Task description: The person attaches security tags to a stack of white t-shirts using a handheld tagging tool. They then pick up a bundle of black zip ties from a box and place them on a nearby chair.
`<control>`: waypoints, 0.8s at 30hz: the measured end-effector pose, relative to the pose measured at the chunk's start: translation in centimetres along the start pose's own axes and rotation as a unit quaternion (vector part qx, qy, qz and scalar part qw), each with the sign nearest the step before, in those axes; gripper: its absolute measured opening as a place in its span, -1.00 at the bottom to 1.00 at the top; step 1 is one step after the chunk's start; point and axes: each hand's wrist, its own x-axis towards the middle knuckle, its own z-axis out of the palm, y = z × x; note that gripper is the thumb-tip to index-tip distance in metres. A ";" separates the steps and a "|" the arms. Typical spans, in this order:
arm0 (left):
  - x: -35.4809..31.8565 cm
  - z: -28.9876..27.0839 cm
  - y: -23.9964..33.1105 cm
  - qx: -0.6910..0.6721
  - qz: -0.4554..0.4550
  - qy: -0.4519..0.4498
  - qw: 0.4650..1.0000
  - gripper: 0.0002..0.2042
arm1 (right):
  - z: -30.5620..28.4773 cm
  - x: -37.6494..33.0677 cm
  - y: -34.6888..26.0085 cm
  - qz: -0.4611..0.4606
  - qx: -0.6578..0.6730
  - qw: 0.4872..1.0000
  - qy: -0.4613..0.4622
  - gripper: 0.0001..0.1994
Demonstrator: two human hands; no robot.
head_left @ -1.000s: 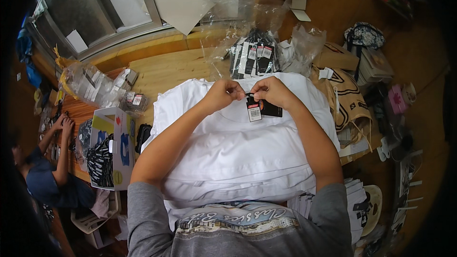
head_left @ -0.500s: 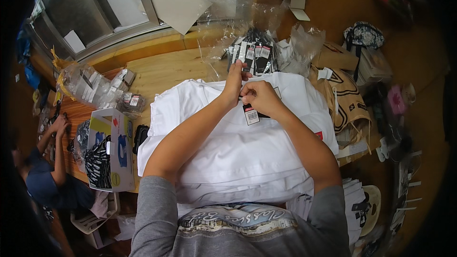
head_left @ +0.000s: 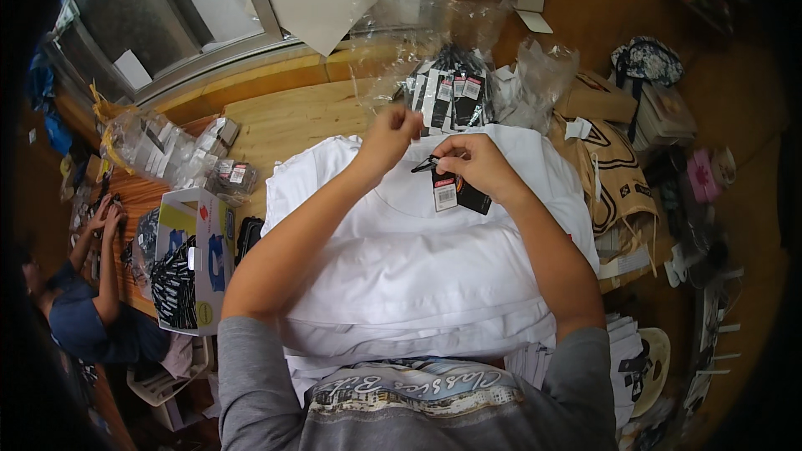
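A white T-shirt (head_left: 401, 225) lies spread on top of a stack of white garments in front of me. Above its neckline, my right hand (head_left: 474, 165) is closed on a black hang tag (head_left: 445, 192) with a white label and red top; a second dark tag (head_left: 474, 199) hangs beside it. A black cord loop (head_left: 426, 164) sticks out to the left from its fingertips. Just left and slightly farther off, my left hand (head_left: 393, 138) is raised with its fingers curled in, apart from the right. Its fingertips are a little blurred, and anything between them is not visible.
Beyond the shirt, a clear plastic bag holds many tags (head_left: 451, 96). At left stand an open box (head_left: 219, 259) of black corded items and bagged tags (head_left: 180, 154). A tan bag (head_left: 618, 175) lies right. A co-worker (head_left: 100, 309) sits far left, hands on another table.
My left hand has drawn away from the right, to the left, its fingers now curled. The right hand still holds the tags, now hanging apart in plainer view.
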 end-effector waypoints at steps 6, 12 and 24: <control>-3.6 -0.2 -1.3 0.029 0.031 -0.094 0.995 -0.92 | -0.1 0.0 -0.2 -0.005 -0.066 0.998 0.006 -0.85; -4.1 -1.4 -0.7 -0.013 -0.016 -0.157 0.987 -0.93 | 0.0 -0.7 -1.0 0.001 -0.142 0.990 -0.003 -0.88; -4.6 -1.5 -0.4 -0.008 -0.078 -0.197 0.977 -0.93 | -0.2 -1.1 -1.1 -0.044 -0.154 0.985 -0.062 -0.86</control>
